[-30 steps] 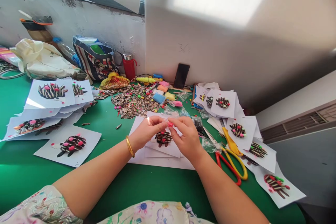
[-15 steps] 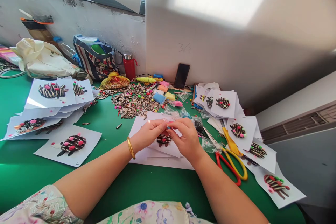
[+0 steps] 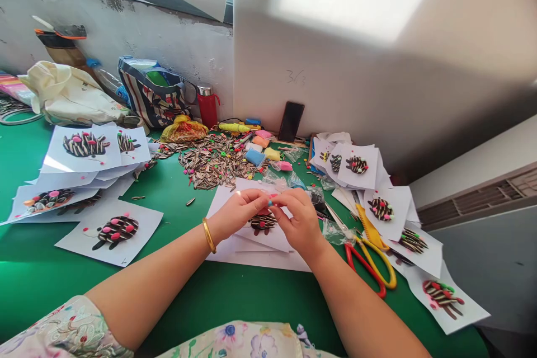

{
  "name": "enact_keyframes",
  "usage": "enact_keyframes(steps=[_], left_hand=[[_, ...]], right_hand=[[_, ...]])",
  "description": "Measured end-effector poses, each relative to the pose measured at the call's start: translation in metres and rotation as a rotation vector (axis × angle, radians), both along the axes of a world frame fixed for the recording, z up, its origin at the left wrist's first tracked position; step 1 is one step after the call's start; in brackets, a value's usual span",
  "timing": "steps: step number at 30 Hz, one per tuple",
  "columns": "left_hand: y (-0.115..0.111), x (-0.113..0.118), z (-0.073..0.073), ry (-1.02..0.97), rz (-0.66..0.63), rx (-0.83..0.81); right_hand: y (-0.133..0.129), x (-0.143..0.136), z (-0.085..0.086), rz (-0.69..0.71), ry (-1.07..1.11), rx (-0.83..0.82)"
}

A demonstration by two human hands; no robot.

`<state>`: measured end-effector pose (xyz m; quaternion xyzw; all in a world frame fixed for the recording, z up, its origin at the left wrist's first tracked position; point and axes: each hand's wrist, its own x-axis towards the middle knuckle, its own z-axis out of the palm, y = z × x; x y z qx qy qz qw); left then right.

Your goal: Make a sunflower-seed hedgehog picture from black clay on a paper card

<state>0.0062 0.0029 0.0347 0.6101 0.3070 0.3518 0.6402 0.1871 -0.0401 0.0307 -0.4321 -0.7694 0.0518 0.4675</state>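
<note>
A tiny blue piece of clay (image 3: 271,203) sits between the fingertips of my two hands. My left hand (image 3: 242,211), with a gold bangle at the wrist, is closed in a pinch on its left side. From the right, my right hand (image 3: 298,217) pinches toward it with thumb and forefinger. Directly beneath is a paper card (image 3: 272,239) with a hedgehog figure (image 3: 263,222) of striped sunflower seeds and red dots; my fingers cover its upper part. The card lies on other white sheets (image 3: 222,207).
A heap of sunflower seeds (image 3: 210,162) lies beyond my hands, with coloured clay blocks (image 3: 255,156) beside it. Scissors (image 3: 369,260) and a yellow cutter (image 3: 371,226) are at the right. Finished-looking cards (image 3: 111,235) spread along both sides. A phone (image 3: 291,121) leans on the wall.
Both hands stay over the card, fingers shifting very slightly around the blue clay. The rest of the table looks the same.
</note>
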Motion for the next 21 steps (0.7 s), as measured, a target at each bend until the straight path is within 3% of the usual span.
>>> enact_keyframes(steps=[21], left_hand=[[-0.0019,0.0017,0.0023,-0.002,0.046,0.015]], right_hand=[[0.0006,-0.0016,0.0011,-0.01,-0.042,0.01]])
